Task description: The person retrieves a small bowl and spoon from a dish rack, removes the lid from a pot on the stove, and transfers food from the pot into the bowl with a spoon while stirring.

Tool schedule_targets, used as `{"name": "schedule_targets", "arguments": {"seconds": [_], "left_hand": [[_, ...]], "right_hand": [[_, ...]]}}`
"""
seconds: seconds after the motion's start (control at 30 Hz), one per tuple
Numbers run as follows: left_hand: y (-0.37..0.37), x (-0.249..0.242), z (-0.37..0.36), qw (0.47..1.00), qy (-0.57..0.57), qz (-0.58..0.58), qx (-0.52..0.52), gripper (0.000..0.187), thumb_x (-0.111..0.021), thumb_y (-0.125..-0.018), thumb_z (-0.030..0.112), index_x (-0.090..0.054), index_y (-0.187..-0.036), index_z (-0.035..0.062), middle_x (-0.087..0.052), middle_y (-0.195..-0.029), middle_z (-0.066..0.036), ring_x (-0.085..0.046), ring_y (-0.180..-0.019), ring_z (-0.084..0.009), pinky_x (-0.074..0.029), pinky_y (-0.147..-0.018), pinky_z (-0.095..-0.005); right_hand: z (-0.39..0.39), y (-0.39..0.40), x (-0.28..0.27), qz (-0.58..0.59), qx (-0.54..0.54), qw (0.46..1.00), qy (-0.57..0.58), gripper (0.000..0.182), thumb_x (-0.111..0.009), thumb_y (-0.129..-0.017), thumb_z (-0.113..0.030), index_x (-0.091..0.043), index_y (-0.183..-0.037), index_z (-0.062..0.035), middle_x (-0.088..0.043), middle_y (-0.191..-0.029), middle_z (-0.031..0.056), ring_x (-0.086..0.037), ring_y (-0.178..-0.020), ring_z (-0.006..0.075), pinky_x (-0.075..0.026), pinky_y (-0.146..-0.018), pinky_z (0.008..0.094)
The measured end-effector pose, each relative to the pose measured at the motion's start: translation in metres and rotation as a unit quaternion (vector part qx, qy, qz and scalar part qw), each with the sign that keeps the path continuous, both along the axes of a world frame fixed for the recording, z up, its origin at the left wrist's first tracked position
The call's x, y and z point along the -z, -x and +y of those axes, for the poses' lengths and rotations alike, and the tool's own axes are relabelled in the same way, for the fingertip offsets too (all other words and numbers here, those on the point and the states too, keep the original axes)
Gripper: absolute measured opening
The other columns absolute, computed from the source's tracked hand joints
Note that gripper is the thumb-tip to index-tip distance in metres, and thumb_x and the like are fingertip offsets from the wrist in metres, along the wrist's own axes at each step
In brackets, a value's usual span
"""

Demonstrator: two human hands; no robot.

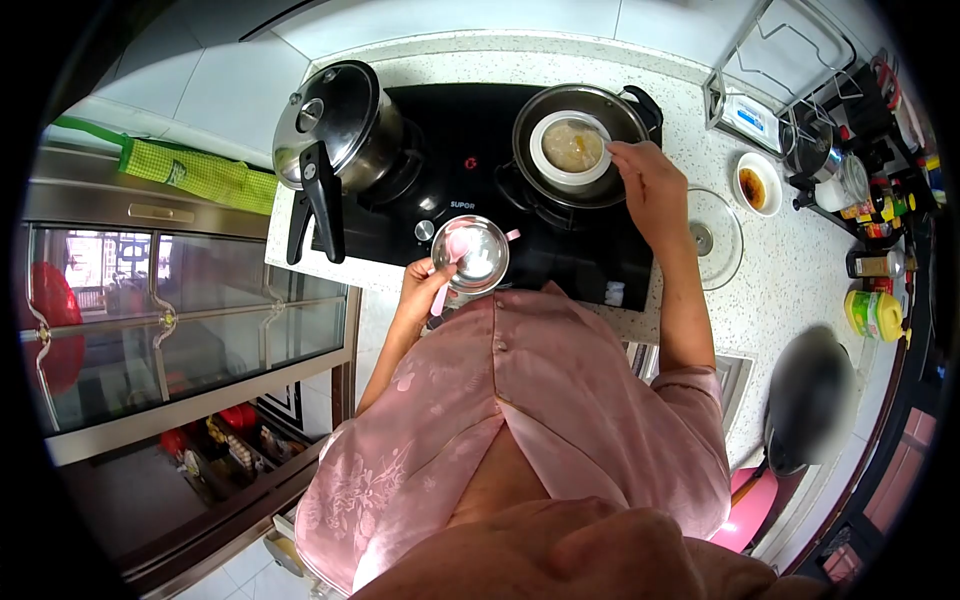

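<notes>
My left hand (pixel 418 290) holds metal cup (pixel 489 258) and pink spoon (pixel 439 300), mid-frame; loose thumb could drop spoon. My right hand (pixel 648 180), narrow, at white bowl (pixel 537 152) in pan (pixel 590 97), top, right of centre; grip, can't tell. Uneven tug could spill food (pixel 572 147).

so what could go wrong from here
The right hand is at the rim of the white bowl in the pan; if these are hot, it might get burned.

The left hand holds both the metal bowl and spoon, so the bowl could tip or the spoon slip.

The glass lid is close to the right forearm in this view, so it might get nudged.
</notes>
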State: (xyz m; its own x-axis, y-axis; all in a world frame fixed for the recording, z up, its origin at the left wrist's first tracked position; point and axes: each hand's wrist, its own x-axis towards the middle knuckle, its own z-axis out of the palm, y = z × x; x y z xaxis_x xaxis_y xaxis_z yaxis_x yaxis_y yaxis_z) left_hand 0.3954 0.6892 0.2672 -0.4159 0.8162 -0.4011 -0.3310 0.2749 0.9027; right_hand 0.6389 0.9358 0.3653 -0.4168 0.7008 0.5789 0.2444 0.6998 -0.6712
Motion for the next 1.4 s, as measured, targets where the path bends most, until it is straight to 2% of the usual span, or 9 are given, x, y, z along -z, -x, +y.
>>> {"name": "schedule_targets", "arguments": {"seconds": [0.07,0.37,0.8,1.0,1.07,1.1,1.3,1.37,1.4], "left_hand": [[0.000,0.001,0.000,1.000,0.003,0.002,0.004,0.010,-0.066,-0.080,0.013,-0.067,-0.081,0.0034,-0.063,-0.069,-0.001,-0.055,-0.054,-0.0052,-0.046,-0.048,-0.0193],[0.000,0.003,-0.003,1.000,0.009,-0.006,0.001,0.011,-0.066,-0.080,0.014,-0.067,-0.085,0.0033,-0.064,-0.070,0.000,-0.055,-0.056,-0.0044,-0.046,-0.049,-0.0190],[0.000,0.005,0.002,1.000,0.010,-0.014,0.005,0.012,-0.066,-0.081,0.015,-0.067,-0.086,0.0037,-0.064,-0.070,0.001,-0.055,-0.057,-0.0038,-0.045,-0.051,-0.0182],[0.003,0.012,0.002,0.999,-0.012,-0.029,-0.008,0.008,-0.066,-0.080,0.011,-0.067,-0.083,0.0036,-0.064,-0.069,0.001,-0.054,-0.056,-0.0040,-0.043,-0.050,-0.0182],[0.003,0.012,0.002,0.999,-0.009,-0.029,-0.013,0.008,-0.066,-0.080,0.011,-0.067,-0.083,0.0036,-0.064,-0.069,0.001,-0.054,-0.055,-0.0039,-0.043,-0.050,-0.0181],[0.002,0.011,0.002,0.999,-0.007,-0.030,-0.018,0.008,-0.066,-0.080,0.011,-0.067,-0.082,0.0035,-0.064,-0.069,0.001,-0.054,-0.055,-0.0039,-0.042,-0.050,-0.0180],[0.003,0.010,0.004,1.000,-0.004,-0.017,-0.018,0.007,-0.065,-0.080,0.010,-0.067,-0.082,0.0034,-0.064,-0.069,0.001,-0.054,-0.054,-0.0039,-0.043,-0.050,-0.0180],[0.003,0.010,0.005,1.000,-0.009,-0.016,-0.011,0.007,-0.065,-0.080,0.010,-0.067,-0.082,0.0035,-0.064,-0.070,0.000,-0.054,-0.055,-0.0040,-0.044,-0.050,-0.0182],[0.002,0.009,0.006,1.000,-0.014,-0.016,-0.004,0.008,-0.065,-0.080,0.011,-0.067,-0.082,0.0036,-0.064,-0.070,0.000,-0.055,-0.055,-0.0041,-0.044,-0.050,-0.0184]], "right_hand": [[0.000,0.006,0.005,-0.058,-0.014,0.994,-0.088,0.010,-0.059,-0.083,-0.008,-0.061,-0.091,-0.0026,-0.061,-0.080,0.0134,-0.060,-0.070,0.0299,-0.048,-0.063,0.0334],[-0.017,-0.004,-0.010,-0.047,-0.038,0.998,0.016,0.008,-0.057,-0.082,-0.003,-0.061,-0.089,-0.0015,-0.060,-0.079,0.0137,-0.059,-0.070,0.0316,-0.048,-0.062,0.0347],[0.001,0.008,0.007,-0.085,-0.002,0.994,-0.062,0.006,-0.055,-0.082,-0.003,-0.058,-0.088,-0.0026,-0.056,-0.075,0.0139,-0.057,-0.069,0.0326,-0.046,-0.059,0.0380],[0.022,0.018,0.024,-0.061,0.002,0.997,0.040,0.007,-0.054,-0.083,-0.005,-0.059,-0.086,-0.0018,-0.058,-0.075,0.0157,-0.058,-0.066,0.0334,-0.046,-0.058,0.0363],[0.027,0.018,0.028,-0.055,0.013,0.985,0.162,0.008,-0.055,-0.083,-0.005,-0.061,-0.083,-0.0015,-0.060,-0.077,0.0157,-0.058,-0.068,0.0336,-0.046,-0.059,0.0357],[0.027,0.018,0.029,-0.055,0.012,0.985,0.163,0.008,-0.055,-0.083,-0.005,-0.061,-0.083,-0.0015,-0.060,-0.077,0.0157,-0.058,-0.068,0.0336,-0.046,-0.059,0.0357],[0.032,0.022,0.031,-0.034,0.008,0.999,0.016,0.009,-0.057,-0.081,-0.007,-0.063,-0.086,-0.0021,-0.062,-0.077,0.0147,-0.060,-0.066,0.0311,-0.047,-0.059,0.0341],[0.036,0.025,0.042,-0.053,0.004,0.998,-0.033,0.011,-0.055,-0.086,-0.008,-0.064,-0.089,-0.0021,-0.060,-0.067,0.0080,-0.056,-0.059,0.0099,-0.044,-0.055,0.0241],[0.035,0.025,0.043,-0.053,0.006,0.998,-0.033,0.011,-0.055,-0.086,-0.008,-0.064,-0.089,-0.0021,-0.060,-0.067,0.0080,-0.056,-0.059,0.0099,-0.044,-0.055,0.0241]]}}
